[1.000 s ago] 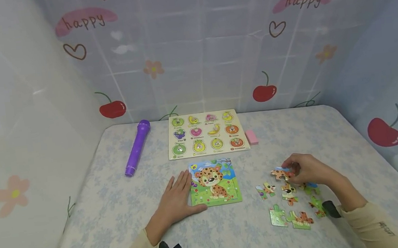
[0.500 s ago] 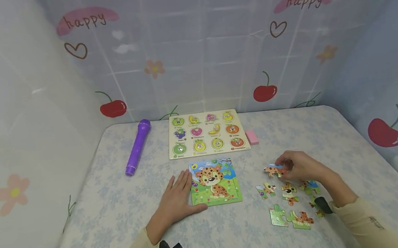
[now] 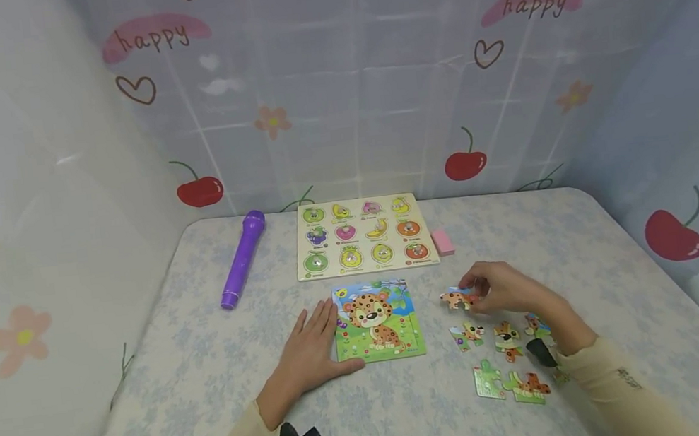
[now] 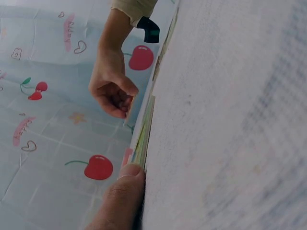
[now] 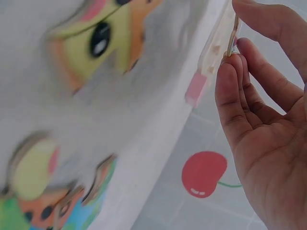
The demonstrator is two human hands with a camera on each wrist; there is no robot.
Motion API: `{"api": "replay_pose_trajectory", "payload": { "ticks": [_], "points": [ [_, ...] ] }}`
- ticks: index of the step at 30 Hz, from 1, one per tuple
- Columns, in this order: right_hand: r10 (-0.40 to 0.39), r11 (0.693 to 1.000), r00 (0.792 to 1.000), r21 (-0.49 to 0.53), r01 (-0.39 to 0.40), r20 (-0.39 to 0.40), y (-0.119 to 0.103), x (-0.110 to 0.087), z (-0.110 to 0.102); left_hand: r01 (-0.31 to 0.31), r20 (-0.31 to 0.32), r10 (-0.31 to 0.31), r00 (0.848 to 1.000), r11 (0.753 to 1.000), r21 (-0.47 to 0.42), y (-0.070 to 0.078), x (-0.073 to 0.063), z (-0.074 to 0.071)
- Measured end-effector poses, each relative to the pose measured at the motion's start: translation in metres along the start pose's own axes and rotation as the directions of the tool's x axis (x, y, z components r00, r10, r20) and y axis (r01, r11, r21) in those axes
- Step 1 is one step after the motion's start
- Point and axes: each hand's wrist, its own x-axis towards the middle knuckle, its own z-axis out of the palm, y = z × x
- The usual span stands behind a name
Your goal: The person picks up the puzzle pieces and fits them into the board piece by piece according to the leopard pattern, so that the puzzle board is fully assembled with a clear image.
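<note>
In the head view, a square leopard puzzle board [image 3: 412, 344] lies in front of me, its cartoon leopard picture face up. My left hand [image 3: 308, 356] rests flat at the board's left side, fingers straight and touching its edge. The left wrist view has the thumb at the edge of the board [image 4: 145, 132]. Right of the board, my right hand [image 3: 505, 287] pinches a puzzle piece [image 3: 455, 298] with leopard spots and a bit of blue, just above the table. The right wrist view catches this piece [image 5: 232, 38] edge-on between thumb and fingers.
Several loose jigsaw pieces [image 3: 487, 380] lie under and in front of my right hand; the right forearm partly covers some. Farther back are a fruit peg board [image 3: 364, 268], a pink block [image 3: 442, 241] and a purple microphone-shaped stick [image 3: 242, 261]. A curtain [image 3: 347, 133] stands behind the table.
My right hand has moved left with the puzzle piece, toward the leopard board. The left hand has stayed at the board's edge.
</note>
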Motion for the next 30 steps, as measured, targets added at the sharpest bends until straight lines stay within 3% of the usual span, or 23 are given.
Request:
{"api": "replay_pose_trajectory", "payload": {
  "ticks": [6,18,30],
  "points": [
    [-0.02,1.0,0.999,0.019,0.019,0.036,-0.018,0.017,0.005,0.003,-0.001,-0.003,1.0,1.0,0.017,0.0,-0.001,0.001],
    [-0.145,0.989,0.988,0.006,0.145,0.058,-0.048,0.044,0.024,0.003,-0.011,-0.003,1.0,1.0,0.016,0.0,-0.001,0.0],
    [-0.163,0.986,0.983,-0.007,0.164,0.084,-0.068,0.064,0.031,0.0,-0.001,0.0,1.0,1.0,0.008,0.0,0.0,0.002]
  ]
}}
